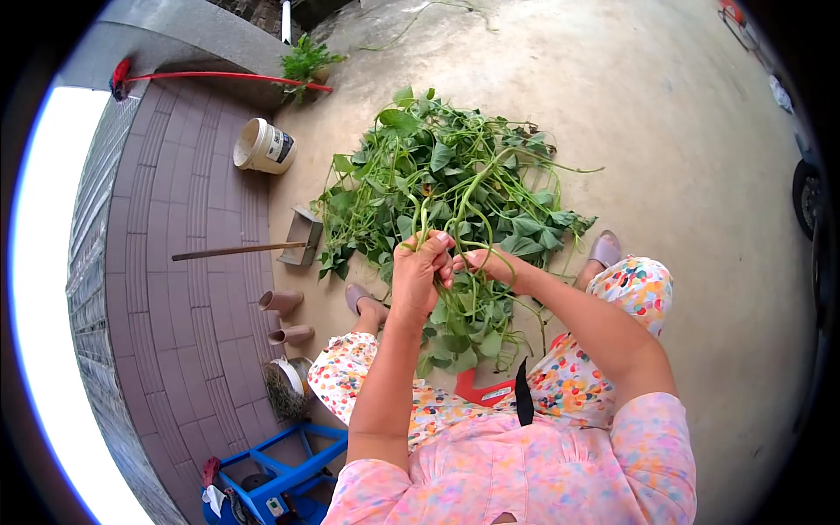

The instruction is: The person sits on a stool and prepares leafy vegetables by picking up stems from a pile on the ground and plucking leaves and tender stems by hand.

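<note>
Left grip [420, 266], closed around green vine stems [423, 217]. Right grip [483, 260], curled just beside it; whether pinching a stem, cannot tell. Leafy vine heap [442, 157], on concrete floor [691, 166].

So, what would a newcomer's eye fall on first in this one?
Probably the big heap of leafy green vines on the pale floor, mid-picture, with the left hand gripping stems at its near side and the right hand close beside. After that, the bright blue frame at lower left and the red pole at upper left.
</note>
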A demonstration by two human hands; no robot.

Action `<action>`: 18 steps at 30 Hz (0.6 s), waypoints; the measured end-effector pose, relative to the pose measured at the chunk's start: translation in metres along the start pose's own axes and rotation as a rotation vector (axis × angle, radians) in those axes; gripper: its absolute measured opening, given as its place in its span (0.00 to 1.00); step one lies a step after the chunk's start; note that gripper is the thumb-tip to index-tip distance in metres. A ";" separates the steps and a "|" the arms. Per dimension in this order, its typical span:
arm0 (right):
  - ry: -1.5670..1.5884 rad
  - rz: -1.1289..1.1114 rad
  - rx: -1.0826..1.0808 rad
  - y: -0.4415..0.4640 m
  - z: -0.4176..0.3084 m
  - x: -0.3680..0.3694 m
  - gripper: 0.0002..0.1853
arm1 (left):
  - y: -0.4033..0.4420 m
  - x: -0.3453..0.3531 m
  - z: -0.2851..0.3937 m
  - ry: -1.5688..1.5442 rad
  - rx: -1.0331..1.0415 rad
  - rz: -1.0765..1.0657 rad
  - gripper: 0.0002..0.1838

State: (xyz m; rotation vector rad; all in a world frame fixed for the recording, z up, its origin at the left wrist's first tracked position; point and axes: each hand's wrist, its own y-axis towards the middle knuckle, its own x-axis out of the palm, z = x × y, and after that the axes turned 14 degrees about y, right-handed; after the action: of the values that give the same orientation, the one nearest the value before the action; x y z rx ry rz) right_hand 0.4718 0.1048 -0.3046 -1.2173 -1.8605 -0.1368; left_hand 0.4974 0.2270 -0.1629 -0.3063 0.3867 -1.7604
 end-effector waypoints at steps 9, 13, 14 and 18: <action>-0.196 0.046 -0.079 -0.003 -0.014 0.003 0.23 | 0.046 -0.061 0.004 0.204 -0.033 0.144 0.06; -0.163 0.071 -0.078 -0.007 -0.023 0.007 0.21 | 0.075 -0.077 -0.019 0.458 0.004 0.234 0.07; -0.059 0.118 0.002 -0.010 -0.025 0.010 0.20 | 0.083 -0.081 -0.027 0.565 0.089 0.243 0.08; 0.081 0.234 0.139 -0.008 -0.026 0.014 0.19 | 0.106 -0.095 -0.045 0.934 0.143 0.275 0.05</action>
State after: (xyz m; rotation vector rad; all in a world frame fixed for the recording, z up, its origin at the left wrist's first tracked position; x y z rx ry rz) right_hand 0.4791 0.0970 -0.2761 -1.3020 -1.6171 0.0704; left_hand 0.5941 0.3032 -0.2481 0.6780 0.9066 -1.5535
